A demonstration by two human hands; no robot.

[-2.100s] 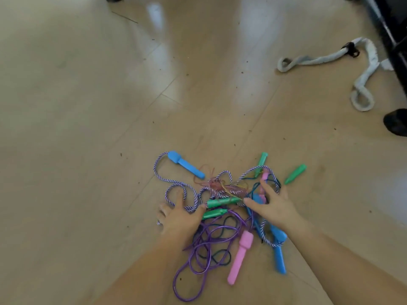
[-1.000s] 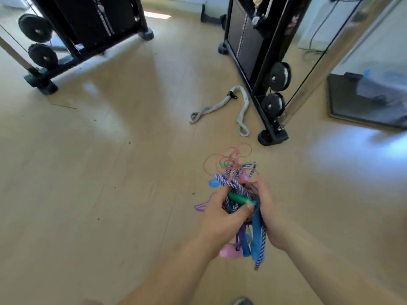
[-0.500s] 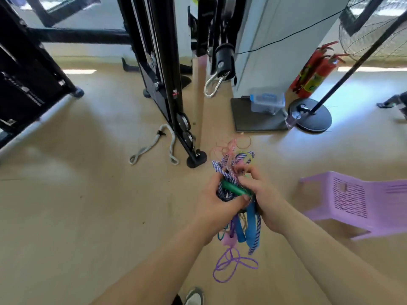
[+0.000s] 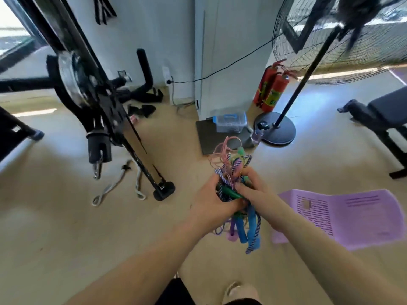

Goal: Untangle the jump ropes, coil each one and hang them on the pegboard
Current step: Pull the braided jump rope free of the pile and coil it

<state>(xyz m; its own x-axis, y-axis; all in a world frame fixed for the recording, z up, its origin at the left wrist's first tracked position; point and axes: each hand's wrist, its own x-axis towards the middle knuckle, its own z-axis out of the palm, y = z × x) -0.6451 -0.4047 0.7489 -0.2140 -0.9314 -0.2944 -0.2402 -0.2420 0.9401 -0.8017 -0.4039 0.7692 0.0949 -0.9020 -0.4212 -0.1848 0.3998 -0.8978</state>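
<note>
Knots could tighten in the tangled bundle of multicoloured jump ropes [image 4: 228, 173], held above the pale wood floor [image 4: 66, 216] with left hand [image 4: 211, 202] and right hand [image 4: 252, 184] both curled round it, if either hand tugs blindly, and the dangling blue and pink plastic handles [image 4: 242, 232] may snag.

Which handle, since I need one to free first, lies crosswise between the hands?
The dark green handle; the blue handle and pink handle hang below the left hand and right hand.

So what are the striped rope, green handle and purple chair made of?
Striped rope: probably braided fabric cord, matte; twisted two-colour strands show. Green handle: likely smooth plastic, slightly glossy. Purple chair: moulded plastic, matte, with slots cut through it.
</note>
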